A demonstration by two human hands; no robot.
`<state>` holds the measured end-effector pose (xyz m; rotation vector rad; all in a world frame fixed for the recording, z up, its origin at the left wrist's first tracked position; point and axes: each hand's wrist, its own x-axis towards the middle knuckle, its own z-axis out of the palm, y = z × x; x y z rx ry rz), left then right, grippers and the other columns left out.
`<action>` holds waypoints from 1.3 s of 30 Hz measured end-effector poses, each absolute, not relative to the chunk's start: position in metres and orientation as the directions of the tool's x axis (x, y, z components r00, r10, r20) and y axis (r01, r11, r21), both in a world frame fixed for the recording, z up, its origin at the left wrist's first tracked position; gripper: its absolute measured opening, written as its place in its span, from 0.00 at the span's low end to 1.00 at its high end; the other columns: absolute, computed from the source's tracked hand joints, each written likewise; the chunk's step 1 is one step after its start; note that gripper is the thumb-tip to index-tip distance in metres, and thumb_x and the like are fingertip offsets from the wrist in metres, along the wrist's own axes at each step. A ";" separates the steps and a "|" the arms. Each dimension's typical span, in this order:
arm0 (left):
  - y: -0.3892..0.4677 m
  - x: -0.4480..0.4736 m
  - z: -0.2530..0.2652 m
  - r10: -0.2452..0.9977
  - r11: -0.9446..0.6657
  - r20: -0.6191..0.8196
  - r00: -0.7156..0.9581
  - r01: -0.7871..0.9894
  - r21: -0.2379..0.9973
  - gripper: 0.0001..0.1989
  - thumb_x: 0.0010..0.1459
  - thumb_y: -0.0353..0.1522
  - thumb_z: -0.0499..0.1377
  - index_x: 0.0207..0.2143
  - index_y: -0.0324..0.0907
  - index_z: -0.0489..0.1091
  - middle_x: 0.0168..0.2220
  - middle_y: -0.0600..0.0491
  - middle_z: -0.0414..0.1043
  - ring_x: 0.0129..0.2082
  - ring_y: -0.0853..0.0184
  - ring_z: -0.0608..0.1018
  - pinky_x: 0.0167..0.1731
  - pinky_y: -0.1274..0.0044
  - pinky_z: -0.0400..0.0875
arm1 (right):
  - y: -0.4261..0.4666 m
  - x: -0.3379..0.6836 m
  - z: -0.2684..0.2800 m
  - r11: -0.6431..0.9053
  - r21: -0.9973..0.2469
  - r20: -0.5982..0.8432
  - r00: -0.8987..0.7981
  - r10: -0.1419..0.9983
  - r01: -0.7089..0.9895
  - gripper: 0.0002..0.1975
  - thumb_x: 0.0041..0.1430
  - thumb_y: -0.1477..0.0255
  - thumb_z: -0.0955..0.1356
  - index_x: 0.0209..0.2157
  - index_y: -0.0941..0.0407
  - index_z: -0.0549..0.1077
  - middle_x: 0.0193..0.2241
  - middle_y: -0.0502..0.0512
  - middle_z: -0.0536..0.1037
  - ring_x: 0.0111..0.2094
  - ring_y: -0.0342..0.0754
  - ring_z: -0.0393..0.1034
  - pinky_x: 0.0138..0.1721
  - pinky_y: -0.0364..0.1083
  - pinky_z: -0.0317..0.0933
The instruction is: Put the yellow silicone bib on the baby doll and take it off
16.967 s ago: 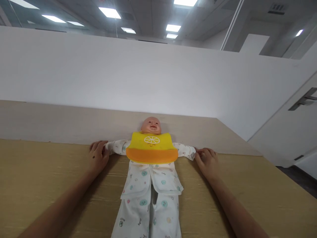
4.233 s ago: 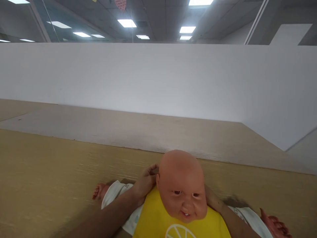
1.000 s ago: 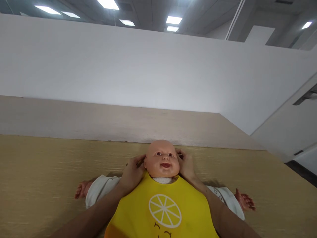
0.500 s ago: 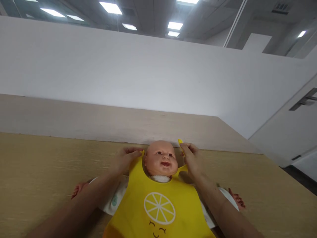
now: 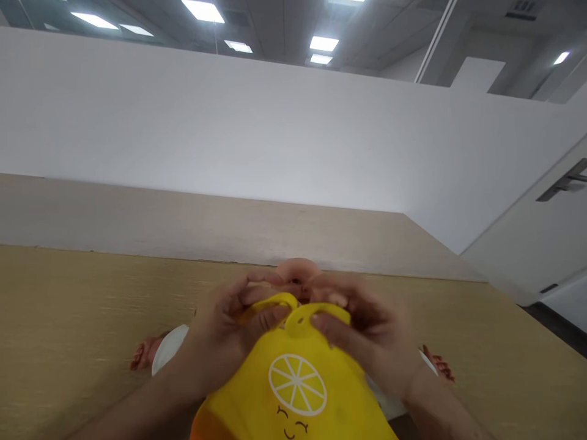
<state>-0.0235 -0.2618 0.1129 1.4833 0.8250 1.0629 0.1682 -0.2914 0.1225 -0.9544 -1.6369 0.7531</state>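
Note:
A yellow bib (image 5: pixel 257 379) with a white citrus slice and a sleepy face printed on it lies over the chest of a baby doll (image 5: pixel 297 269). My left hand (image 5: pixel 238 324) pinches one neck strap of the bib between thumb and fingers. The other strap end, which shows small holes, is gripped by my right hand (image 5: pixel 362 324). Both strap ends meet in front of the doll's chin and cover its neck. My hands hide most of the doll's face. Its small hands and white sleeves stick out at either side.
The doll lies on a wooden table (image 5: pixel 82 305). Behind it runs a paler raised board (image 5: pixel 206 229) against a white wall (image 5: pixel 229 134). A door handle (image 5: pixel 564 180) shows at the right.
Both hands have moved inward from either side of the doll's head, bringing the bib's strap ends together in front of its chin. The doll's face has become mostly covered.

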 end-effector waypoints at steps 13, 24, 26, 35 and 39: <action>-0.288 -0.026 0.117 0.894 -0.309 0.276 0.352 0.039 0.950 0.11 0.46 0.31 0.65 0.34 0.50 0.69 0.29 0.59 0.77 0.27 0.71 0.78 0.24 0.86 0.72 | -0.312 0.161 0.130 0.438 -0.847 0.340 -0.326 0.882 0.302 0.18 0.53 0.74 0.69 0.46 0.45 0.71 0.38 0.51 0.72 0.39 0.45 0.68 0.37 0.42 0.66; -0.288 -0.021 0.123 0.894 -0.124 0.149 0.422 -0.086 0.989 0.26 0.49 0.37 0.63 0.51 0.49 0.62 0.31 0.52 0.78 0.31 0.66 0.80 0.27 0.82 0.75 | -0.313 0.164 0.134 0.504 -0.828 0.403 -0.363 0.840 0.248 0.09 0.54 0.69 0.69 0.39 0.49 0.74 0.36 0.54 0.72 0.42 0.47 0.67 0.40 0.44 0.66; -0.288 -0.019 0.123 0.886 -0.092 0.129 0.446 -0.103 0.990 0.28 0.49 0.37 0.63 0.53 0.47 0.61 0.30 0.51 0.78 0.30 0.65 0.79 0.27 0.80 0.74 | -0.310 0.166 0.134 0.512 -0.824 0.405 -0.379 0.832 0.242 0.10 0.54 0.71 0.69 0.40 0.50 0.73 0.37 0.53 0.72 0.43 0.47 0.67 0.41 0.44 0.65; -0.290 -0.019 0.124 0.836 -0.095 0.122 0.535 -0.078 0.992 0.25 0.59 0.38 0.53 0.59 0.50 0.53 0.39 0.51 0.75 0.37 0.67 0.77 0.36 0.77 0.74 | -0.305 0.169 0.129 0.582 -0.668 0.470 -0.344 0.813 0.464 0.04 0.59 0.71 0.65 0.37 0.54 0.69 0.40 0.55 0.73 0.41 0.45 0.68 0.42 0.44 0.65; -0.294 -0.023 0.125 0.846 -0.281 0.255 0.469 -0.014 0.960 0.19 0.60 0.36 0.52 0.54 0.50 0.60 0.52 0.50 0.68 0.52 0.63 0.71 0.50 0.72 0.69 | -0.309 0.184 0.131 0.457 -0.686 0.458 -0.152 0.876 0.566 0.06 0.58 0.68 0.65 0.37 0.54 0.70 0.29 0.53 0.75 0.28 0.43 0.70 0.28 0.40 0.65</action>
